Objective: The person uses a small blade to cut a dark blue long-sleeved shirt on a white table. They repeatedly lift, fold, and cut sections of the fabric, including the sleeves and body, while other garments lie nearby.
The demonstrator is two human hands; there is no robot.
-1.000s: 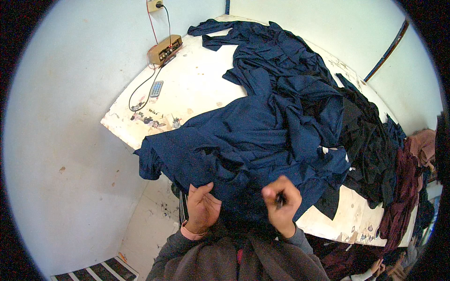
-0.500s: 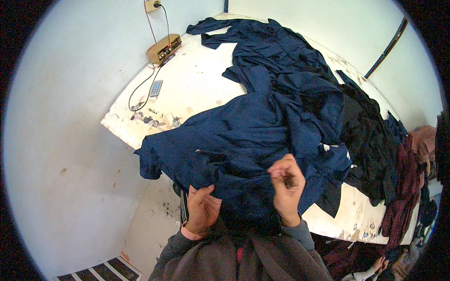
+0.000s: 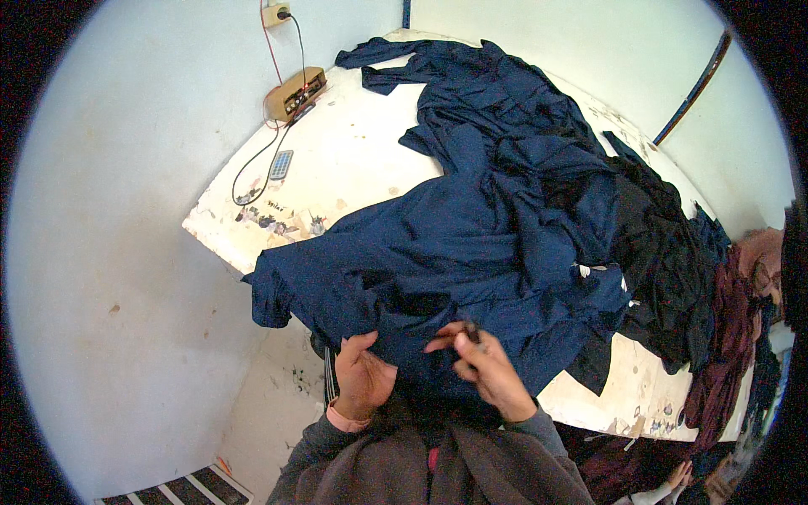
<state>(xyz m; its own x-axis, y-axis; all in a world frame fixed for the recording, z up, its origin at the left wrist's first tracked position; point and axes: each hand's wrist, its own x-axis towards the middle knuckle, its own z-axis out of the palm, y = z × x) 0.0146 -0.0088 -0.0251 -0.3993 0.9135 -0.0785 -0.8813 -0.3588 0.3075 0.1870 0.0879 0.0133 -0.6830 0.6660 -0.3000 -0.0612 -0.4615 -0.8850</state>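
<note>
A large navy-blue garment [image 3: 421,244] spreads over the white table and hangs toward me over its near edge. My left hand [image 3: 364,383] grips the garment's near part, thumb on top, its fingers partly hidden by the cloth. Just right of it, my right hand [image 3: 492,370] hovers over the cloth with the index finger pointing left. A small dark tool [image 3: 473,332] pokes out of the right hand's curled fingers; its kind is not clear. A small pale tag [image 3: 583,270] shows on the garment's right side.
Black clothing [image 3: 661,261] and a maroon cloth [image 3: 715,345] lie to the right on the white table [image 3: 353,143]. At the far left sit a brown radio-like box [image 3: 296,94] with cables and a small remote [image 3: 281,165]. Another person's hands [image 3: 680,475] show at lower right.
My right hand has moved left and down toward my left hand, its index finger now extended and the dark tool showing. My left hand and the garment stay nearly in place.
</note>
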